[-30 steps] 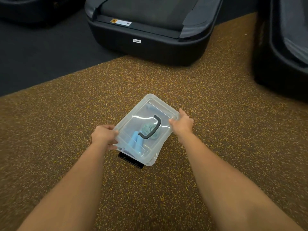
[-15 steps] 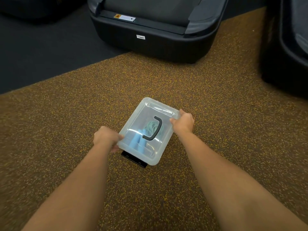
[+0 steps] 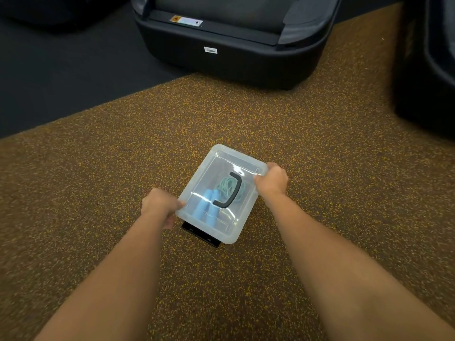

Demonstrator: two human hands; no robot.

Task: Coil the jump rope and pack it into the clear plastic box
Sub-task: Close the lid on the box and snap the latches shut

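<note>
**Item 1, container.** Clear plastic box (image 3: 212, 166), lidded, set slantwise on the floor between the two hands.
- Left hand (image 3: 160, 206): fingers curled round the box's near-left edge, gripping it.
- Right hand (image 3: 272, 180): fingers and thumb pinching the far-right edge, gripping it.
- Lid: transparent, with a black carry handle (image 3: 231, 190) lying flat on it just inward of the right hand.

**Item 2, contents.** Jump rope, inside the box and seen through the lid.
- Green cord (image 3: 227, 187), coiled, lies under the carry handle on the right-hand side.
- Two light-blue grips (image 3: 206, 208) lie side by side nearer the left hand.

**Item 3, fitting.** Black latch (image 3: 200, 234) sticks out from under the box's near end, just past the left hand.

**Change since half a second ago.** Both hands keep the same edges. The box lies in much the same spot and at the same slant.

**Surroundings.**
- Brown speckled mat (image 3: 320, 217) lies under the box and both forearms.
- Dark flooring (image 3: 61, 82) lies beyond the left hand.
- Black treadmill (image 3: 234, 65) stands well beyond both hands.
- A second dark machine (image 3: 428, 70) stands far off past the right hand.

Nothing lies between the hands and the box.
</note>
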